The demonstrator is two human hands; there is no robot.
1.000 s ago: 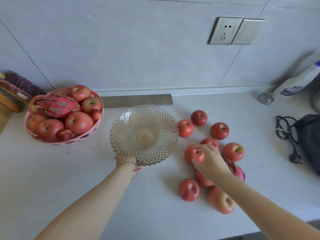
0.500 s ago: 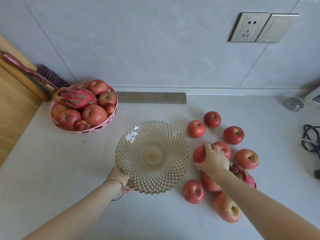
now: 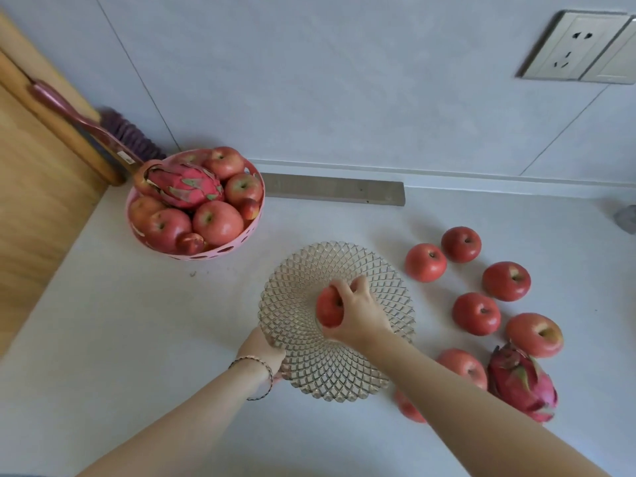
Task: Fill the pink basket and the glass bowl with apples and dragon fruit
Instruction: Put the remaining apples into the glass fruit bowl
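The glass bowl, a wide diamond-patterned dish, sits in the middle of the counter. My right hand is over its centre, closed around a red apple. My left hand grips the bowl's near-left rim. The pink basket at the back left is heaped with apples and one dragon fruit. Several loose apples lie to the right of the bowl, and a second dragon fruit lies at the near right, partly behind my right forearm.
A wooden board stands along the left edge with a purple brush against the wall. A grey strip lies by the wall behind the bowl. A wall socket is at the upper right.
My right hand lifted an apple from the loose group and carried it left over the bowl's centre. My left hand stayed on the bowl's rim. The camera view shifted left.
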